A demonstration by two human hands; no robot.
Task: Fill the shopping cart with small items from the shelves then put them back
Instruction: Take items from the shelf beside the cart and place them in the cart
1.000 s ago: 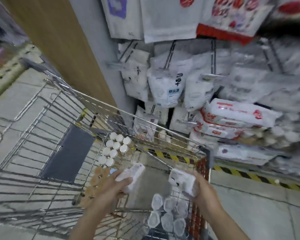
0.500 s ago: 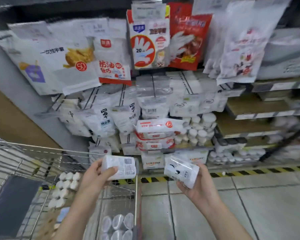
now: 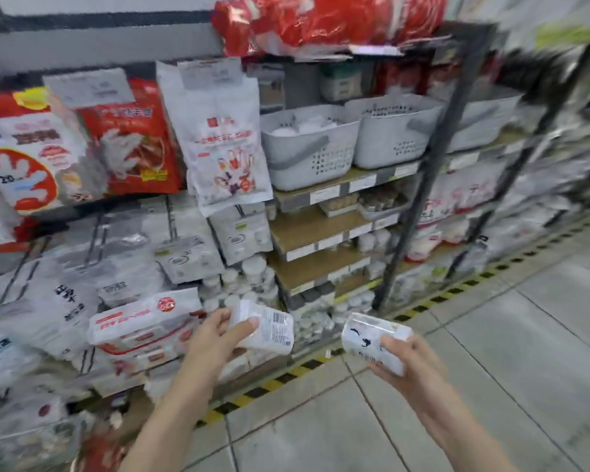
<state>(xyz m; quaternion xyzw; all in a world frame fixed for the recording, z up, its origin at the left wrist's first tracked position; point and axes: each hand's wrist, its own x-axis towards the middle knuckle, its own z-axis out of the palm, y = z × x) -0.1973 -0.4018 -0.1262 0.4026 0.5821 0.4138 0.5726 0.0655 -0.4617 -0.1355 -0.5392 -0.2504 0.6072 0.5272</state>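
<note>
Left hand (image 3: 215, 338) grips a barcoded white pack (image 3: 266, 330), right hand (image 3: 402, 362) grips a clear pack (image 3: 372, 338); shelf above holds grey baskets (image 3: 307, 158) with white items inside.

A shop aisle runs along tall shelving (image 3: 324, 229) with wooden boards and dark metal uprights (image 3: 433, 165), its edges lined with pale price labels. The floor (image 3: 491, 386) is laid in large light grey tiles with thin dark joints, and a yellow-and-black hazard stripe (image 3: 280, 378) runs along the foot of the shelving. Grey perforated plastic baskets (image 3: 307, 155) stand side by side on an upper board under even, flat light; the far right is blurred.
</note>
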